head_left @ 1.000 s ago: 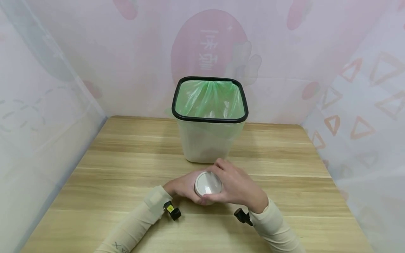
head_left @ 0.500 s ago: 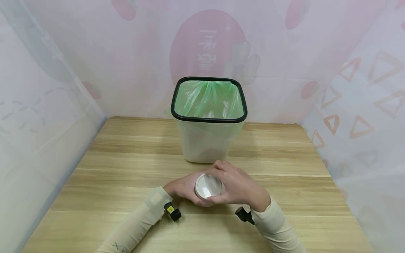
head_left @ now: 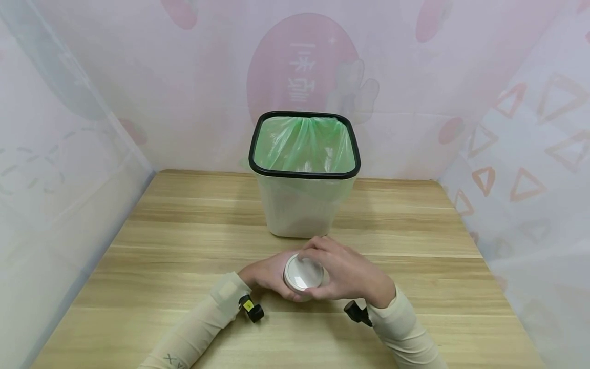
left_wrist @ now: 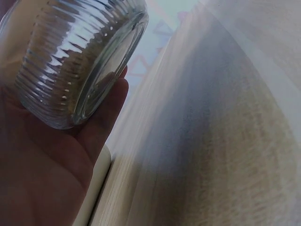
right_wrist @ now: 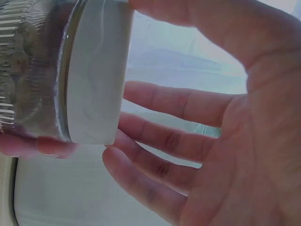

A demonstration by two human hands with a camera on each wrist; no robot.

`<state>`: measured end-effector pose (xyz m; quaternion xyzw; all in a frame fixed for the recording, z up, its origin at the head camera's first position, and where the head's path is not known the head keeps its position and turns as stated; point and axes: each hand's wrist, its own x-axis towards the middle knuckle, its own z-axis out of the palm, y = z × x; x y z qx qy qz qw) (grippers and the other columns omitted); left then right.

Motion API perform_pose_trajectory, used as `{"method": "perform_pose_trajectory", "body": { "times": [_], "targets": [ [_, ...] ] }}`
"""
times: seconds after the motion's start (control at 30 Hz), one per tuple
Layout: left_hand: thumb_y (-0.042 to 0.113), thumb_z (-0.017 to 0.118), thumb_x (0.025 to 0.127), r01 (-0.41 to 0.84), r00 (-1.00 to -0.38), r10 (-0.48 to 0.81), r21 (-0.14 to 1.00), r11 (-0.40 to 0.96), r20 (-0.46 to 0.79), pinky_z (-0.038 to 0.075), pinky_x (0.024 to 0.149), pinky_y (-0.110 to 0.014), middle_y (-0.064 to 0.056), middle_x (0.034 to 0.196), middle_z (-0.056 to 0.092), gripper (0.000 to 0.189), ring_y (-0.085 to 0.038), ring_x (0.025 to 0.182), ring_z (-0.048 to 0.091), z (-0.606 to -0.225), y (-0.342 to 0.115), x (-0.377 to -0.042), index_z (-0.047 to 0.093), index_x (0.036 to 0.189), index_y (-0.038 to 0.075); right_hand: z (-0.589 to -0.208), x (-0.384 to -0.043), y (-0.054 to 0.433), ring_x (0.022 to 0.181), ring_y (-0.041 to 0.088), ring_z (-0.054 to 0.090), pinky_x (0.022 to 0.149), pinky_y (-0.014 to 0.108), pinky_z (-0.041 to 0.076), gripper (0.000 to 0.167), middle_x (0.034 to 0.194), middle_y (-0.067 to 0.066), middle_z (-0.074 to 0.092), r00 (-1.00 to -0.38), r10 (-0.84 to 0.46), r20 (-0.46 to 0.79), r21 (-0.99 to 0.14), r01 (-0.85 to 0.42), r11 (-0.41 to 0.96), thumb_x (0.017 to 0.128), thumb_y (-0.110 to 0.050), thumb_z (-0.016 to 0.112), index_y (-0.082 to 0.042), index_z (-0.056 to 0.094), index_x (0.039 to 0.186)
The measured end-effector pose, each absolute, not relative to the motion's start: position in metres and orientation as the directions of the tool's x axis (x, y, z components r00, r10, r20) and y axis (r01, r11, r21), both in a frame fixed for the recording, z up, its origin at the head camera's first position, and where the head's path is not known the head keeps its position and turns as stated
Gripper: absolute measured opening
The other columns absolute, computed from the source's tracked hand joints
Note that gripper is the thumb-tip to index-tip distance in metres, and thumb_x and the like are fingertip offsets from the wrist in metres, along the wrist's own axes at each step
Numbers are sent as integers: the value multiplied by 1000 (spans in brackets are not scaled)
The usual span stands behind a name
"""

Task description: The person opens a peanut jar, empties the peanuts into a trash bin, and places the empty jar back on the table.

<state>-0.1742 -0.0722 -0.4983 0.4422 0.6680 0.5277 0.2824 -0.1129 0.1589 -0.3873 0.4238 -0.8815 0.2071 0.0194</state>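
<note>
The left hand [head_left: 272, 275] grips the glass jar [left_wrist: 61, 61] by its body. The jar is between both hands, in front of the bin [head_left: 299, 207]. Handling: the ribbed wall should give purchase, but the glass is likely rigid and breakable — support the body from the side and take the white lid [head_left: 304, 272] by its rim, which may be slippery. The right hand [head_left: 349, 271] holds that lid between thumb and fingertips, palm clear. The head view shows the lid's top but hides most of the jar — the left wrist view shows the ribbed wall and base, the right wrist view the lid's side
</note>
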Motion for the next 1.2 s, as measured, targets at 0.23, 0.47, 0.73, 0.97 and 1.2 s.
{"method": "perform_pose_trajectory", "body": {
  "times": [0.23,0.47,0.73,0.97,1.2],
  "targets": [
    [21,91,74,311,-427,897,950,23,118,53,108,-33,-8,131,63,80,-13,117,63,-499,-72,-175,49,141,12,-387,-114,160,121,17,61,99,33,58,61,134,3,64,-619,-761,195,-366,-766,529,78,-38,87,-13,69,132],
    [23,90,76,310,-415,902,951,19,118,54,109,-35,-7,131,65,79,-14,117,65,-497,-71,-175,50,143,13,-387,-112,155,116,13,61,94,31,59,73,131,-2,64,-677,-711,191,-390,-717,578,78,-56,87,-19,67,137],
    [19,90,73,277,-456,887,959,56,80,57,106,-36,-7,131,66,82,-15,117,67,-495,-74,-173,49,144,14,-390,-107,148,101,10,57,82,29,57,72,116,-4,63,-767,-612,195,-339,-638,691,75,-73,83,-23,70,125],
    [22,90,73,271,-447,892,960,68,63,57,104,-35,-5,130,66,80,-14,114,67,-496,-73,-172,50,142,15,-393,-106,146,98,11,57,79,27,56,70,113,-4,61,-762,-616,201,-312,-646,697,75,-69,85,-21,70,124],
    [23,90,72,297,-445,893,952,80,64,58,103,-34,-3,128,66,80,-13,113,67,-499,-72,-173,50,141,17,-393,-108,147,99,12,58,79,27,57,66,113,-2,62,-739,-641,209,-301,-672,677,77,-60,87,-18,71,125]
  ]
}}
